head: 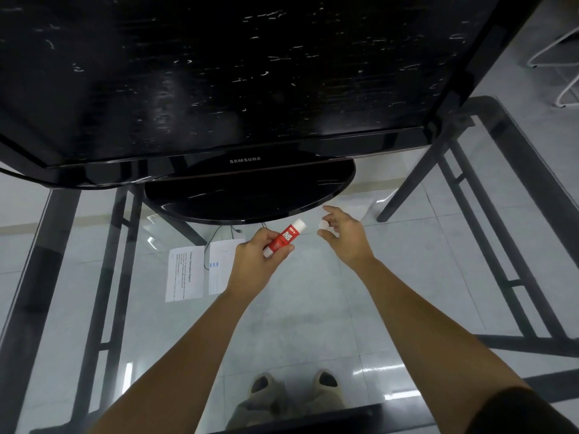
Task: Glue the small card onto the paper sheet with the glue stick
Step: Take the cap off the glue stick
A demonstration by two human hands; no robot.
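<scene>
Curled round the red barrel of the glue stick (283, 238), the left grip (253, 258) holds it low, uncapped end tilted toward the right grip (347, 236), which pinches the white cap (323, 224). Light, stiff, smooth plastic, so mid-barrel looks the surest hold; the glue left inside cannot be seen. Two thin, floppy papers — a printed sheet (185, 274) and a second paper (221, 261) — lie flat on the glass counter (297, 308); which is the card is unclear.
</scene>
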